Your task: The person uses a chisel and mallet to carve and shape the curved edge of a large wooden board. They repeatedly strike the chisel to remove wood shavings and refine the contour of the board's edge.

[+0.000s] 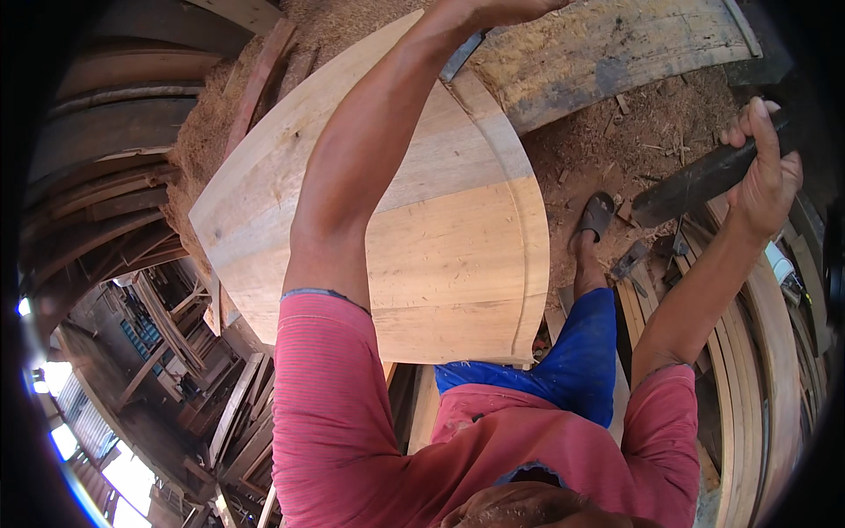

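Note:
A large curved wooden panel (449, 255) of joined pale boards lies before me, with a groove along its rounded right edge. My left arm reaches across it to the top of the head view, where my left hand (506, 11) is partly cut off. Below that wrist, a flat metal blade like a chisel's (461, 58) meets the panel's far edge. The hand appears closed on this chisel, though its handle is hidden. Raised at the right, my right hand (764, 172) is closed round a dark wooden bar (691, 187), which points left, away from the panel.
Behind the panel lies a weathered board (616, 57) covered in sawdust. Wood shavings (607, 154) litter the ground by my sandalled foot (597, 216). A hand plane (628, 260) rests at the right, near long curved planks (753, 352). Stacked timber (114, 176) lines the left side.

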Motion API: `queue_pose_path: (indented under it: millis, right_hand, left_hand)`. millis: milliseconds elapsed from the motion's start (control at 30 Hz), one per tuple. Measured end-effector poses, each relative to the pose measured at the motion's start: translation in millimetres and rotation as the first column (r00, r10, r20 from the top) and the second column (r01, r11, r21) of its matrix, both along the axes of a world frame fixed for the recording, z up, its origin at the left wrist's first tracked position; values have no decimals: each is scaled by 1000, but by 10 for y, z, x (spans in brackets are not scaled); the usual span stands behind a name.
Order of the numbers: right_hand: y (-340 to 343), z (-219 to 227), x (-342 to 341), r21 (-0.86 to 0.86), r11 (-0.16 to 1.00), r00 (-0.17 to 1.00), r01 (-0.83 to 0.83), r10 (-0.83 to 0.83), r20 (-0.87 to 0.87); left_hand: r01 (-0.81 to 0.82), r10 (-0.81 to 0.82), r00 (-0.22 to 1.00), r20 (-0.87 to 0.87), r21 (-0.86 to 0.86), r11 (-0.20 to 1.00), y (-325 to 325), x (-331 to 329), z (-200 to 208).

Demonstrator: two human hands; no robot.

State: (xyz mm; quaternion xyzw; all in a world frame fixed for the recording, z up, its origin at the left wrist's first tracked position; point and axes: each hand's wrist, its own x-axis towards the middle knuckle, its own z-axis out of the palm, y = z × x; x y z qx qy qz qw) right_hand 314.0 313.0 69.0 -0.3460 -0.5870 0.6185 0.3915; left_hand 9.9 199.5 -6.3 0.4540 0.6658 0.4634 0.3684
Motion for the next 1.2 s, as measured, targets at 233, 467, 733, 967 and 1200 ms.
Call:
queue_pose_path:
  millis: [233, 467, 733, 967, 1200]
  right_hand:
    - [-48, -143, -835, 37, 997, 898, -62, 39, 437]
    - [-358, -131, -1011, 337, 912, 876, -234, 48, 479]
    - [-223, -253, -926, 104, 889, 774, -445, 323, 545]
    - [117, -570, -628, -66, 919, 887, -388, 391, 246]
    - [378, -565, -557, -70, 978, 967, -197, 206, 152]
  left_hand:
    - [90, -91, 993, -81, -17, 996, 20, 76, 22]
    - [8, -8, 979, -202, -1, 1000, -188, 130, 182]
    - [113, -128, 988, -86, -164, 980, -46, 129, 161]
    - [-199, 200, 971, -132, 20, 980, -34, -190, 290]
    - [-76, 82, 995, -61, 86, 993, 7, -274, -82]
